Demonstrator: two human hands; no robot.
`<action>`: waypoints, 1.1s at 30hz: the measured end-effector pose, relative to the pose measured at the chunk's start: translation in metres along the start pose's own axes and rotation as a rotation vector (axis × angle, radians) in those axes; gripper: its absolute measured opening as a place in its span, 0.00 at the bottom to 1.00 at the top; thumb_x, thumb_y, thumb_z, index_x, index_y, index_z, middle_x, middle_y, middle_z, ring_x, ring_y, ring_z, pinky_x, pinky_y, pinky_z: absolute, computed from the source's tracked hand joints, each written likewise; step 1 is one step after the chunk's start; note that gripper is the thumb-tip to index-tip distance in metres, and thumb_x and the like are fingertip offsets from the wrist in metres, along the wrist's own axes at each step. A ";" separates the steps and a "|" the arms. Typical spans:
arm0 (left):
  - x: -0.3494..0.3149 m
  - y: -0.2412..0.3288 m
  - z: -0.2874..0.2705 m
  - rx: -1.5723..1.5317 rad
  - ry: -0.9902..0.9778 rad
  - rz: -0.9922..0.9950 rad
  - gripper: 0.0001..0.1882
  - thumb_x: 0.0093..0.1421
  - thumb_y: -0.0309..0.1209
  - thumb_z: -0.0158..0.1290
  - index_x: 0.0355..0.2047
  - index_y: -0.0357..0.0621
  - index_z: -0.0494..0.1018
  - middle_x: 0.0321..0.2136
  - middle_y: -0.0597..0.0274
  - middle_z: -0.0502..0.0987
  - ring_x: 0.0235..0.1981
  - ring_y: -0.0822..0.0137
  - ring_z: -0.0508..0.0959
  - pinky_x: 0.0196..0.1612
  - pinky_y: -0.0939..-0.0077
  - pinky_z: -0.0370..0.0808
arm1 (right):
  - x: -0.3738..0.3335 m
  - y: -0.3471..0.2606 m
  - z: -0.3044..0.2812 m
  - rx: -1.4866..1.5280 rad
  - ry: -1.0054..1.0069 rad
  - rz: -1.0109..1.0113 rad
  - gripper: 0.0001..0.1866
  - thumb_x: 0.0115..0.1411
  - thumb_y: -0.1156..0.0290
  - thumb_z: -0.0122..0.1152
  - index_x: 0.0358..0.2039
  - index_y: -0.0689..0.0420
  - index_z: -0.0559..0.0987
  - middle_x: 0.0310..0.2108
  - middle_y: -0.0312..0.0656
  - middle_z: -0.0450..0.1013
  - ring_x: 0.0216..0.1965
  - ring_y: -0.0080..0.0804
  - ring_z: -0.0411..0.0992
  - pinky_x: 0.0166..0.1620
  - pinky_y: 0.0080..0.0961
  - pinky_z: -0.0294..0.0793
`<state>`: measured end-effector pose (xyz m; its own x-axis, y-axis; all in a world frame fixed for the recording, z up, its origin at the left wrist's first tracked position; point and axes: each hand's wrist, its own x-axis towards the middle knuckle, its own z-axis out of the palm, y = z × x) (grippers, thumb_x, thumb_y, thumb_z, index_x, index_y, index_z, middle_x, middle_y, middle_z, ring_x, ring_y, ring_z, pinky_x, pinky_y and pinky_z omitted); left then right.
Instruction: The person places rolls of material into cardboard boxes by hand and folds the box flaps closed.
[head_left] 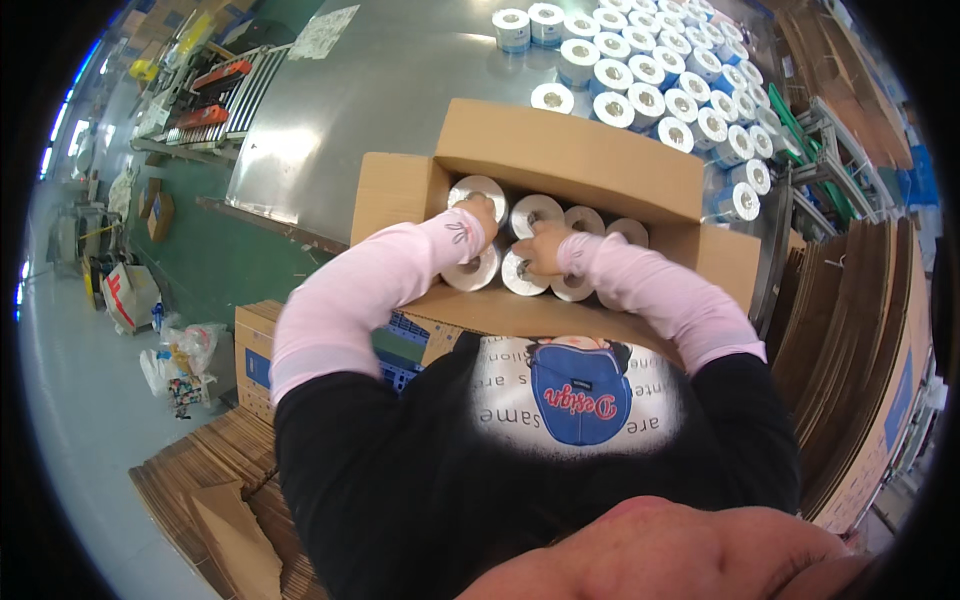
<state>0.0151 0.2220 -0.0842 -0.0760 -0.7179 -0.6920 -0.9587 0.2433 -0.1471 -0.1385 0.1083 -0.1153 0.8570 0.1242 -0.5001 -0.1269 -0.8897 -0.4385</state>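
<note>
An open cardboard box (570,152) stands in front of me with its flaps spread outward. Several white paper rolls stand upright in it in two rows, their round ends facing up. My left hand (483,216) grips the far-left paper roll (472,187), fingers curled at its core. Farther right, my right hand (545,248) has its fingers bent into the core of a near-row paper roll (523,282). Another near-row roll (475,272) sits below my left hand. My right hand and sleeve partly cover rolls toward the box's right end.
Many wrapped white-and-blue rolls (645,68) stand on the metal table (370,90) beyond the box. Stacked flat cardboard (850,330) rises at the right, with more cardboard (200,470) at the lower left. A roller conveyor (245,105) is at the far left.
</note>
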 end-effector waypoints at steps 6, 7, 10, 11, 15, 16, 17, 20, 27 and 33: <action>0.049 0.003 0.024 -0.364 -0.117 0.115 0.32 0.57 0.36 0.56 0.63 0.55 0.63 0.50 0.45 0.73 0.53 0.53 0.74 0.51 0.60 0.73 | -0.125 0.044 -0.116 -0.162 0.900 -0.087 0.21 0.51 0.71 0.61 0.48 0.53 0.76 0.45 0.48 0.73 0.48 0.48 0.70 0.51 0.38 0.70; 0.031 -0.001 -0.039 -0.557 -0.143 0.144 0.35 0.57 0.35 0.56 0.65 0.56 0.59 0.50 0.45 0.74 0.52 0.56 0.74 0.51 0.62 0.73 | -0.147 0.061 -0.120 -0.373 1.086 0.042 0.20 0.50 0.71 0.61 0.46 0.54 0.76 0.42 0.47 0.74 0.45 0.48 0.71 0.48 0.38 0.71; 0.032 -0.039 -0.115 -1.254 0.119 0.479 0.29 0.58 0.35 0.57 0.60 0.49 0.65 0.42 0.56 0.78 0.44 0.65 0.77 0.49 0.69 0.74 | -0.165 0.109 -0.060 -0.131 0.821 0.371 0.16 0.50 0.72 0.61 0.42 0.56 0.76 0.37 0.46 0.73 0.40 0.47 0.71 0.43 0.40 0.72; 0.043 -0.058 -0.143 -1.395 0.099 0.486 0.27 0.59 0.35 0.56 0.59 0.47 0.67 0.40 0.59 0.79 0.41 0.68 0.77 0.48 0.71 0.74 | -0.159 0.112 -0.053 -0.054 0.802 0.423 0.12 0.50 0.73 0.60 0.37 0.57 0.75 0.34 0.45 0.71 0.37 0.46 0.71 0.41 0.40 0.72; 0.173 -0.140 -0.165 -1.259 0.519 -0.014 0.22 0.62 0.42 0.53 0.51 0.43 0.73 0.35 0.60 0.80 0.36 0.73 0.77 0.39 0.76 0.73 | -0.151 0.105 -0.062 0.048 0.963 0.412 0.12 0.50 0.75 0.61 0.37 0.58 0.76 0.35 0.45 0.72 0.39 0.45 0.71 0.42 0.38 0.73; 0.216 -0.161 -0.154 -1.167 0.462 -0.150 0.26 0.61 0.47 0.52 0.52 0.42 0.72 0.35 0.59 0.80 0.36 0.72 0.77 0.39 0.76 0.73 | -0.152 0.110 -0.063 0.128 1.065 0.373 0.12 0.51 0.74 0.61 0.38 0.58 0.77 0.39 0.45 0.73 0.41 0.45 0.72 0.45 0.36 0.73; 0.257 -0.178 -0.138 -1.071 0.404 -0.285 0.30 0.61 0.52 0.50 0.53 0.41 0.71 0.35 0.57 0.80 0.36 0.72 0.77 0.38 0.76 0.73 | -0.154 0.118 -0.061 0.239 1.146 0.333 0.12 0.53 0.74 0.60 0.40 0.58 0.78 0.43 0.47 0.73 0.45 0.45 0.72 0.49 0.33 0.72; 0.337 -0.198 -0.061 -0.831 0.300 -0.446 0.45 0.58 0.68 0.39 0.59 0.40 0.65 0.43 0.46 0.77 0.45 0.60 0.77 0.49 0.66 0.71 | -0.154 0.171 -0.065 0.623 1.292 0.330 0.11 0.55 0.71 0.60 0.39 0.58 0.78 0.43 0.46 0.74 0.47 0.45 0.71 0.50 0.34 0.71; 0.346 -0.101 -0.151 -0.793 -0.087 -0.803 0.44 0.48 0.72 0.45 0.59 0.58 0.68 0.58 0.47 0.66 0.59 0.50 0.67 0.58 0.57 0.65 | -0.125 0.392 -0.056 0.541 0.871 0.673 0.26 0.56 0.54 0.60 0.53 0.52 0.74 0.51 0.48 0.72 0.55 0.47 0.67 0.57 0.40 0.65; 0.323 -0.108 -0.141 -0.661 0.051 -0.690 0.35 0.41 0.60 0.60 0.49 0.59 0.76 0.52 0.51 0.73 0.53 0.53 0.74 0.55 0.63 0.71 | -0.034 0.370 -0.050 0.154 0.590 1.127 0.35 0.53 0.50 0.60 0.60 0.43 0.65 0.55 0.53 0.65 0.61 0.49 0.57 0.59 0.47 0.55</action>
<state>0.0555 -0.1279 -0.1921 0.5672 -0.5967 -0.5677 -0.7560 -0.6507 -0.0714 -0.1895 -0.2473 -0.2238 0.3243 -0.9090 -0.2618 -0.9459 -0.3110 -0.0921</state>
